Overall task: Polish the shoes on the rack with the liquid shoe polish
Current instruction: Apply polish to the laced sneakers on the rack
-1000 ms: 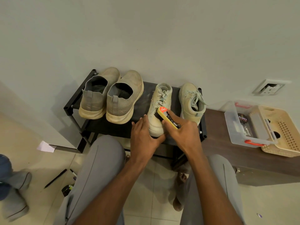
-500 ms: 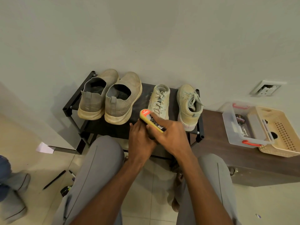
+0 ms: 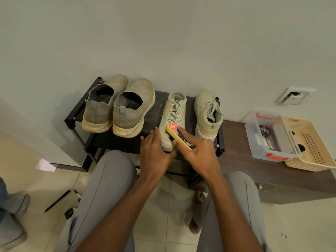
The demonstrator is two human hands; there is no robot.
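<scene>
Curling around the polish bottle (image 3: 179, 136), the right hand (image 3: 198, 153) is gripping it with the fingers wrapped over its dark label and the thumb tucked along its near yellow edge. That bottle is lying tilted, its red end pointing far and left and pressing against the right side of a pale laced shoe (image 3: 172, 120). Beside it, the left hand (image 3: 154, 151) is resting against the left side and heel of the same shoe, its fingers nearly straight and close together, bracing rather than pinching.

This shoe is standing on a black rack (image 3: 125, 142) against the wall, toe pointing far. Its partner, a second laced shoe (image 3: 207, 115), is standing just to the right, apart from both hands. Two grey slip-on shoes (image 3: 118, 108) are sitting side by side at the left end of the rack, heels facing near.

Right of the rack, a clear plastic box (image 3: 269, 139) with red latches is sitting on a dark wooden bench (image 3: 254, 171), touching a beige basket (image 3: 312, 144). A round tin (image 3: 264, 130) is lying inside the box. Grey trousers (image 3: 101, 193) are covering the person's knees near the camera.
</scene>
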